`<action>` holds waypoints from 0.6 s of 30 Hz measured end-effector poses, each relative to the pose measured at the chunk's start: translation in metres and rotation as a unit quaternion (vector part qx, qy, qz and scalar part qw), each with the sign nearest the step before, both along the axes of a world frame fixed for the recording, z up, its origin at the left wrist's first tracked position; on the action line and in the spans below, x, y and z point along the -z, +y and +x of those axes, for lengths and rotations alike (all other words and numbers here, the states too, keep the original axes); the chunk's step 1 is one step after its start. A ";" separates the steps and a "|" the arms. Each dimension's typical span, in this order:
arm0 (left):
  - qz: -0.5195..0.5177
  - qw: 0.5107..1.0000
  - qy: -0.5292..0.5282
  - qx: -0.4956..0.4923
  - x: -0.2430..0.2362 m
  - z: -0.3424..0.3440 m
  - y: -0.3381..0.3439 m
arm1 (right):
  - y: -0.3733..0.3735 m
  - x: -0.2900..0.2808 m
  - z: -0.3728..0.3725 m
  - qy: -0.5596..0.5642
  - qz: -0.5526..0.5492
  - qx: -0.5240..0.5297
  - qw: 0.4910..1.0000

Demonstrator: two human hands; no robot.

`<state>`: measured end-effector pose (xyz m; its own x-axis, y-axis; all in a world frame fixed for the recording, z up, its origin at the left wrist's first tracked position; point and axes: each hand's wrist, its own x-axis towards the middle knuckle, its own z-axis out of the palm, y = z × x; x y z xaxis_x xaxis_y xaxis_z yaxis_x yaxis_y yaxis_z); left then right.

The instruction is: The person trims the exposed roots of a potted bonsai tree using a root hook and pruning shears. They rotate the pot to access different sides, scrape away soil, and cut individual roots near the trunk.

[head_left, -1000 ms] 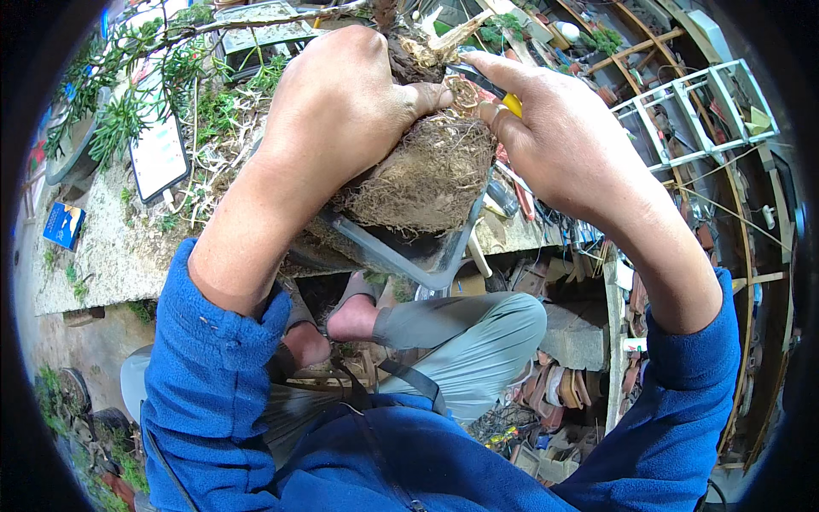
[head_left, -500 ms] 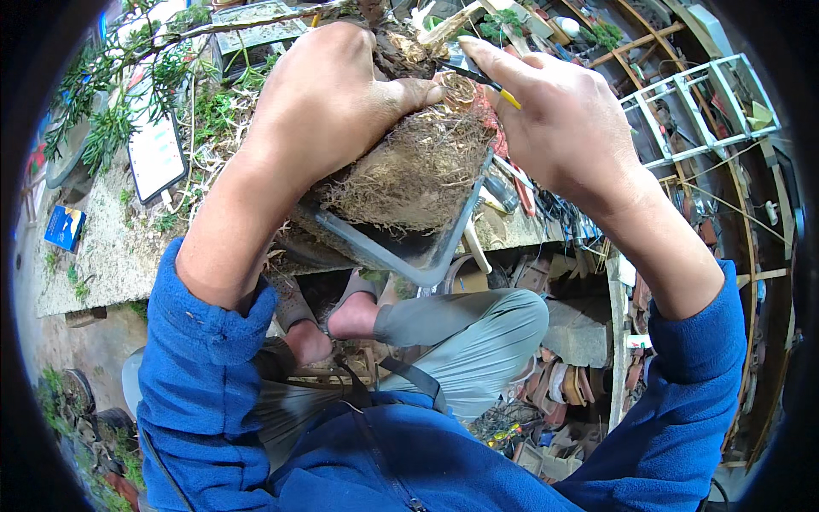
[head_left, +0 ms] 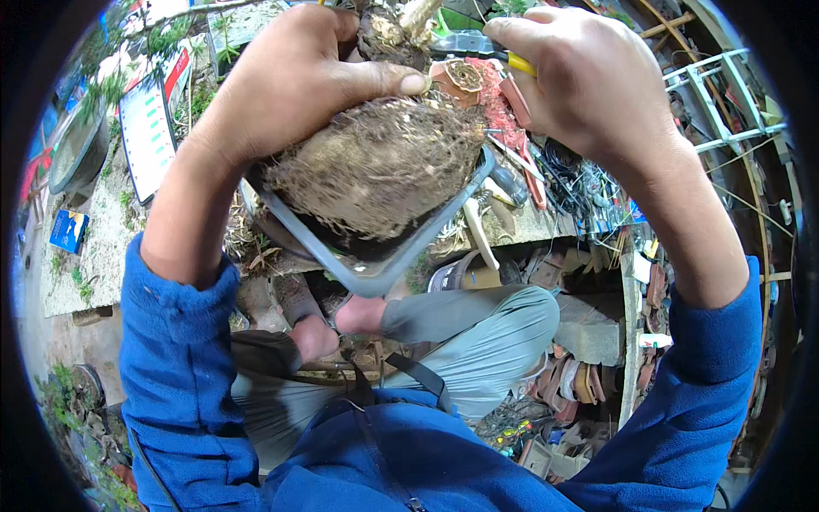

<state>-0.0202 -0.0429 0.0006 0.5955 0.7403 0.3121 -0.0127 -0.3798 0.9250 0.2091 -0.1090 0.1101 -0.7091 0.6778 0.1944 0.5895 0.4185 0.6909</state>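
Observation:
A soil-caked root ball (head_left: 375, 171) with fine roots sits tilted in a grey, angular plastic pot (head_left: 367, 277). Above it rises a rough, woody trunk base (head_left: 388, 38), cut off by the upper picture edge. My left hand (head_left: 311, 72) is closed around this trunk, its thumb stretched along the top of the root ball. In my right hand (head_left: 589, 81) is a yellow-handled tool (head_left: 522, 64), with fingers curled round it and the index finger pointing left. Its dark grey front part reaches toward the trunk; its exact kind is unclear.
Tools and cables (head_left: 589, 179) clutter the bench to the right, beside red-handled pliers (head_left: 535, 179). To the left lie a tablet-like white panel (head_left: 147, 136) and a small blue box (head_left: 68, 230). A pale ladder-like frame (head_left: 725, 98) stands at far right. My legs (head_left: 469, 333) are under the bench edge.
The root ball and pot have tipped and swung toward me, showing more of the root ball's face. My right hand has moved up and right with the tool, away from the trunk.

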 end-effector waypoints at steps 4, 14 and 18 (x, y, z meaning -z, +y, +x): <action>0.017 0.999 0.044 0.017 -0.014 -0.008 0.008 | -0.005 0.007 -0.006 0.125 -0.132 0.099 0.978; 0.085 0.990 0.112 0.013 -0.018 -0.013 0.022 | -0.002 0.011 -0.003 0.440 -0.450 0.164 0.760; 0.037 0.994 0.096 0.031 -0.015 -0.014 0.024 | 0.003 -0.006 -0.025 0.364 -0.453 0.215 0.785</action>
